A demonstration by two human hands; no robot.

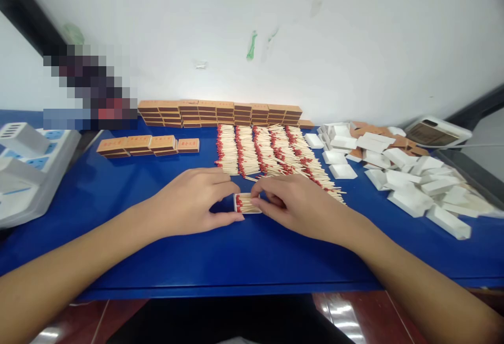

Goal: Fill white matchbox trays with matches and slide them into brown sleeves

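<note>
A small white matchbox tray (pixel 235 205) lies on the blue table between my hands, with red-tipped matches (pixel 246 205) inside, heads toward the left. My left hand (pixel 197 199) steadies the tray's left end, index finger at the far side and thumb at the near side. Over the right end, my right hand (pixel 293 202) has thumb and forefinger pinched at the matches; its other fingers are curled. Just beyond my hands, loose matches (pixel 246 149) lie in several rows.
Closed matchboxes (pixel 220 113) are stacked along the wall, and a shorter row of matchboxes (pixel 149 144) stands at left. Loose white trays (pixel 409 186) and orange sleeves (pixel 364 128) are heaped at right, near a phone (pixel 437 131). A power strip (pixel 43 170) sits far left.
</note>
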